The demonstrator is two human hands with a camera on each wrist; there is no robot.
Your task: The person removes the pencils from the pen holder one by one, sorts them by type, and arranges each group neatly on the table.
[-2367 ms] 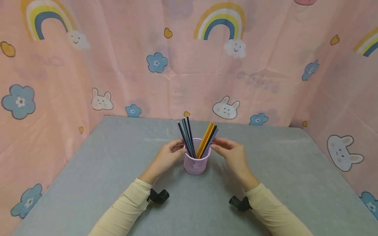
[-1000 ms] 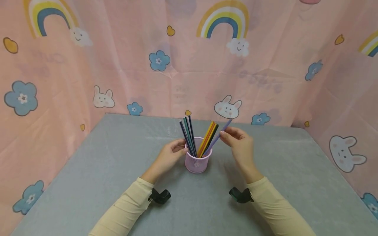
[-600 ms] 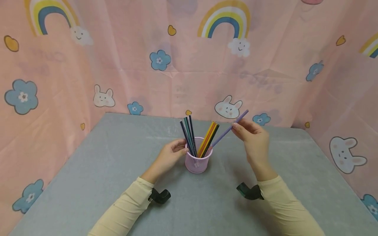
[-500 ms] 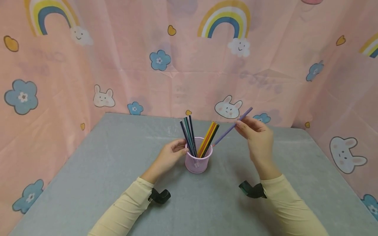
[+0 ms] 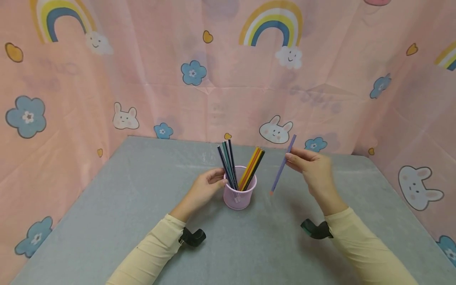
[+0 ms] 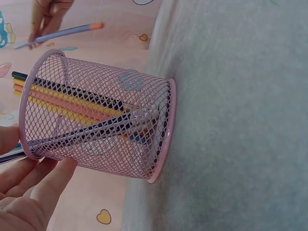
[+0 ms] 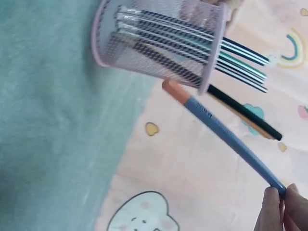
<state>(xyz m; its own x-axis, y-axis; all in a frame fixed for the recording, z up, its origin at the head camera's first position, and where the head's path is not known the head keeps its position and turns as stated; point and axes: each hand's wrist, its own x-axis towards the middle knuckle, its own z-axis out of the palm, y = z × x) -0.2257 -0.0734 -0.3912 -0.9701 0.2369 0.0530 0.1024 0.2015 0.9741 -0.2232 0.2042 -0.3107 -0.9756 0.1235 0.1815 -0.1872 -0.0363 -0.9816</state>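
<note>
A pink mesh pencil cup (image 5: 238, 200) stands upright on the grey table. Inside it, dark and teal pencils (image 5: 228, 164) lean left; yellow, orange and black pencils (image 5: 251, 168) lean right. My left hand (image 5: 201, 192) holds the cup at its left side near the rim, fingers against the mesh (image 6: 106, 120) in the left wrist view. To the right of the cup, my right hand (image 5: 317, 172) pinches a purple pencil (image 5: 283, 166) between thumb and fingers. It hangs tilted in the air, its orange-pink end (image 7: 175, 91) low and apart from the cup.
The grey table (image 5: 142, 190) reaches back to a pink curtain (image 5: 221, 107) printed with rainbows, flowers and rabbits. Each wrist carries a black camera mount, one at the left (image 5: 193, 237) and one at the right (image 5: 316, 229).
My right hand has drawn the purple pencil out of the cup and moved right; the pencil has swung steeper, orange-pink end lower. My left hand has stayed at the cup.
</note>
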